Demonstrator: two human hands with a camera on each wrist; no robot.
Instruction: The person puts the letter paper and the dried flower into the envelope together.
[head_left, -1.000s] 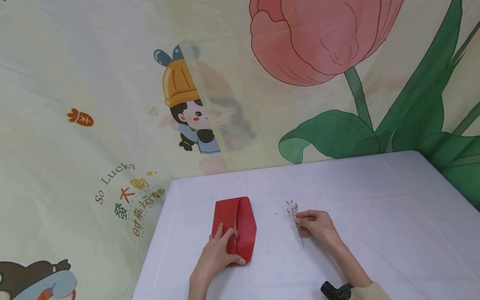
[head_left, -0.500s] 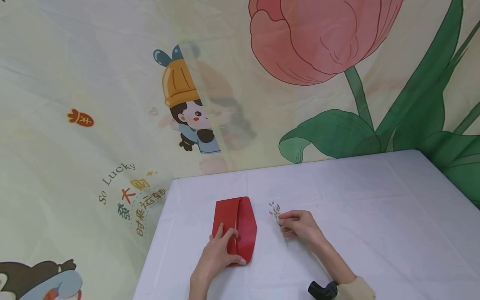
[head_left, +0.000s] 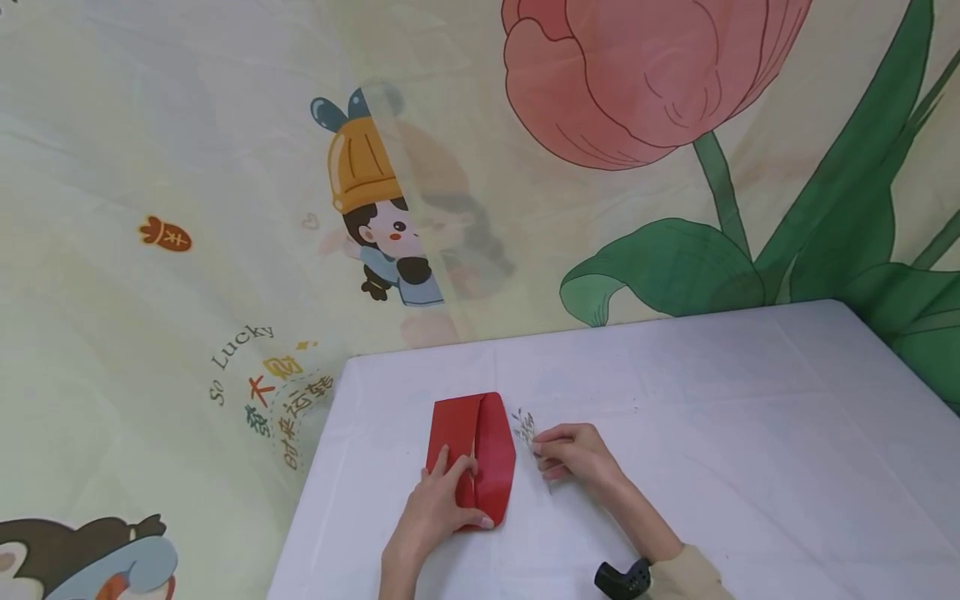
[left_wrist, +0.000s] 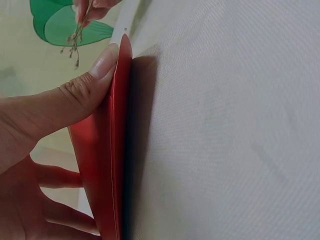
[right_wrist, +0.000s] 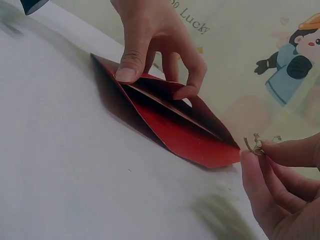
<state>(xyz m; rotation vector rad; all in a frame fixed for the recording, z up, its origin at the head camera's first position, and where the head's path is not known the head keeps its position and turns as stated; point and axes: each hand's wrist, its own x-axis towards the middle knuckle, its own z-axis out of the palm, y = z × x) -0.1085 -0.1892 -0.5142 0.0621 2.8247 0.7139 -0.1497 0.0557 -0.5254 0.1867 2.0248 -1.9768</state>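
A red envelope (head_left: 454, 422) lies on the table with its flap folded out to the right. My left hand (head_left: 438, 506) holds it, thumb at the flap's near end and index finger hooked at the mouth edge. The right wrist view shows the envelope's mouth (right_wrist: 175, 117) spread apart, with a pale strip inside. Just right of the flap, my right hand (head_left: 576, 454) pinches a small dried flower sprig (head_left: 524, 426) between thumb and fingertips. Its seed heads (left_wrist: 75, 42) hang past the fingers in the left wrist view.
A white cloth covers the table (head_left: 750, 433), with a few tiny dark crumbs (head_left: 635, 409) on it. Behind stands a printed curtain (head_left: 247, 125) with a big pink tulip. A black device (head_left: 622, 579) is worn at the right wrist.
My right hand has moved left with the sprig, from well right of the envelope to beside its flap. The left hand and the envelope have stayed in place.
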